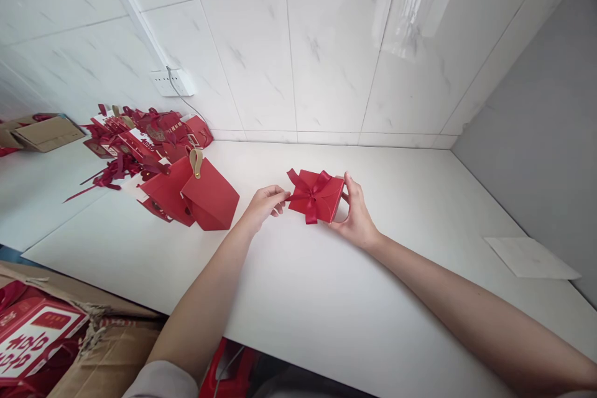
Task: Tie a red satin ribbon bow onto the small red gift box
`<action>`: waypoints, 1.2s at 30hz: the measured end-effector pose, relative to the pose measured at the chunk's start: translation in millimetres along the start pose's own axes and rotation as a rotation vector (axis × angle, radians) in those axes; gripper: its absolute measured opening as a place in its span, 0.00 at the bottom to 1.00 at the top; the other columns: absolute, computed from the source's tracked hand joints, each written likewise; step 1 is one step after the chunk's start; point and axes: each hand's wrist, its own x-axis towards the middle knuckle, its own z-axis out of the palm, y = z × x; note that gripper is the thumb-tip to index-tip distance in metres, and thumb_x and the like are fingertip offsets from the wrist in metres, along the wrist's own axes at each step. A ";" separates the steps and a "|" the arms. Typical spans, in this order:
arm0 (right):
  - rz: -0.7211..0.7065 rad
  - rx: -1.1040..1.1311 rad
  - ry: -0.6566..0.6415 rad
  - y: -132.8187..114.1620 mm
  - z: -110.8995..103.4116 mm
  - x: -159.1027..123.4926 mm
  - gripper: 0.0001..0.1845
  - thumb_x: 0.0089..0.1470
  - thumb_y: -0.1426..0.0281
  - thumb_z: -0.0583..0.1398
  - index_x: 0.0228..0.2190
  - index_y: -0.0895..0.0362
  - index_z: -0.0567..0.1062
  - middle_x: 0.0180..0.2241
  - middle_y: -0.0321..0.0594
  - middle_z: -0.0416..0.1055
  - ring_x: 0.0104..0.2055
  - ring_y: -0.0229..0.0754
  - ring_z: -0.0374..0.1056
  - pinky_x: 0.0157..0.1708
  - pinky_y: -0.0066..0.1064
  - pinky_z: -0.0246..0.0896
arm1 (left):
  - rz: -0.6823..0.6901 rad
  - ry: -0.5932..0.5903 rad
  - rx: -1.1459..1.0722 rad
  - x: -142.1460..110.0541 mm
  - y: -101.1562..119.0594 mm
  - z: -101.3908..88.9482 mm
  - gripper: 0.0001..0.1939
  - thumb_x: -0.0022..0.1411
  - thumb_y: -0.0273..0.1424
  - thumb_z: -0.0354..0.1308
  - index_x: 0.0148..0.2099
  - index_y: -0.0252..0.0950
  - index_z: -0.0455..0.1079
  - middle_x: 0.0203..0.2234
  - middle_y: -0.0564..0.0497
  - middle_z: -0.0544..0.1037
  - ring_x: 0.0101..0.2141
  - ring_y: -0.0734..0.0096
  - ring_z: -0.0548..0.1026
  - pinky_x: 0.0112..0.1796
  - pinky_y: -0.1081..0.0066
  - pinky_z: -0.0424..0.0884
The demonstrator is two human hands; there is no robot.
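Observation:
A small red gift box [331,199] is held over the white table, its top facing me. A dark red ribbon [311,198] is tied in a bow across it. My right hand [357,214] grips the box from its right side, thumb and fingers around the edges. At the left of the box, my left hand [269,204] pinches a loose end of the ribbon between thumb and fingers. The box hides part of my right fingers.
Red gift boxes [212,193] with ribbons and tan loops crowd the left of the table [289,298]. An open carton [116,348] of red packages stands at lower left, and another carton [46,134] lies far left. A white sheet [532,257] rests at right. Behind are a tiled wall and a socket [171,83].

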 end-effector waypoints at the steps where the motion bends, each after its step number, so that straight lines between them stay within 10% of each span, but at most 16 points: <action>1: -0.022 -0.012 -0.012 0.2 -0.1 -0.2 0.58 0.52 0.62 0.65 0.67 0.44 0.31 0.62 0.49 0.48 0.65 0.55 0.48 0.58 0.53 0.60 | 0.057 0.128 0.056 1.2 -0.5 -2.4 0.08 0.52 0.35 0.61 0.35 0.38 0.67 0.30 0.51 0.73 0.26 0.71 0.71 0.27 0.70 0.66; 4: -0.080 -0.087 -0.042 1.5 0.3 -0.6 0.58 0.53 0.61 0.65 0.67 0.43 0.30 0.62 0.50 0.48 0.65 0.57 0.49 0.58 0.54 0.59 | 0.401 0.559 0.187 0.8 1.6 -9.4 0.19 0.50 0.25 0.59 0.47 0.42 0.66 0.46 0.48 0.72 0.40 0.64 0.73 0.35 0.65 0.70; 6: -0.102 -0.130 -0.062 2.3 0.9 -0.9 0.59 0.53 0.61 0.66 0.67 0.42 0.29 0.62 0.50 0.48 0.64 0.58 0.50 0.58 0.55 0.59 | 0.600 0.612 0.220 -4.1 7.1 -12.4 0.19 0.55 0.26 0.56 0.49 0.43 0.65 0.50 0.48 0.71 0.47 0.62 0.72 0.42 0.63 0.71; 12: -0.128 0.015 -0.110 -0.9 -0.8 -0.6 0.60 0.52 0.60 0.66 0.67 0.44 0.29 0.62 0.50 0.50 0.63 0.57 0.52 0.56 0.53 0.62 | 0.585 0.137 0.214 -22.2 23.4 -4.6 0.16 0.65 0.38 0.54 0.54 0.44 0.67 0.55 0.49 0.70 0.59 0.60 0.65 0.56 0.61 0.63; 17: -0.099 0.195 -0.197 -2.3 -3.2 -0.2 0.58 0.53 0.53 0.64 0.67 0.47 0.31 0.63 0.52 0.50 0.65 0.58 0.51 0.54 0.53 0.62 | 0.371 -0.206 0.101 -19.9 20.3 1.2 0.16 0.66 0.43 0.52 0.46 0.39 0.71 0.46 0.46 0.75 0.48 0.59 0.73 0.49 0.62 0.68; 30: 0.178 0.261 -0.321 4.8 -5.5 -1.3 0.33 0.66 0.58 0.50 0.67 0.44 0.43 0.62 0.44 0.59 0.62 0.51 0.59 0.59 0.51 0.56 | 0.214 -0.193 0.110 -12.0 17.3 -20.7 0.23 0.61 0.45 0.57 0.23 0.35 0.59 0.18 0.56 0.61 0.23 0.77 0.61 0.30 0.72 0.59; 36: 0.406 0.396 -0.122 13.1 -3.6 3.0 0.21 0.64 0.56 0.53 0.56 0.48 0.64 0.51 0.44 0.69 0.52 0.47 0.67 0.52 0.44 0.61 | 0.355 -0.012 0.059 -12.5 20.4 -20.8 0.14 0.64 0.44 0.54 0.35 0.38 0.67 0.39 0.51 0.73 0.43 0.68 0.70 0.43 0.70 0.65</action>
